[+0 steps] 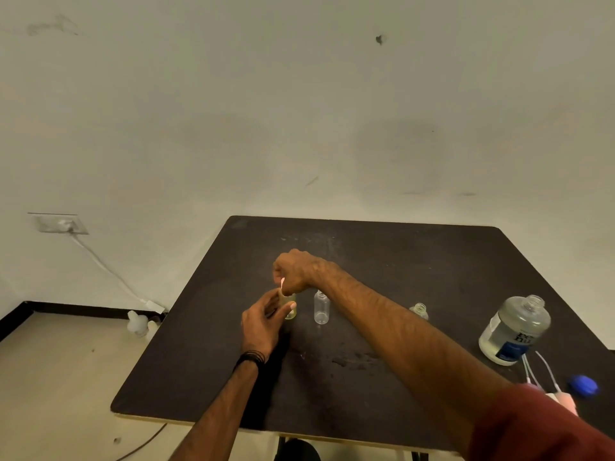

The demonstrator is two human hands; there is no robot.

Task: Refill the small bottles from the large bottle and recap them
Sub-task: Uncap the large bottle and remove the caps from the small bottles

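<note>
My left hand grips a small bottle holding yellowish liquid, upright on the dark table. Above it my right hand pinches a pink cap at the bottle's neck. An empty clear small bottle stands uncapped just to the right. A third small bottle stands further right, partly hidden by my right forearm. The large bottle, uncapped and partly full of clear liquid, stands near the table's right edge.
A blue cap lies at the table's near right. Pink spray caps with thin tubes lie beside it, partly behind my sleeve. Wet spots mark the table centre. A wall socket with a cable is at the left.
</note>
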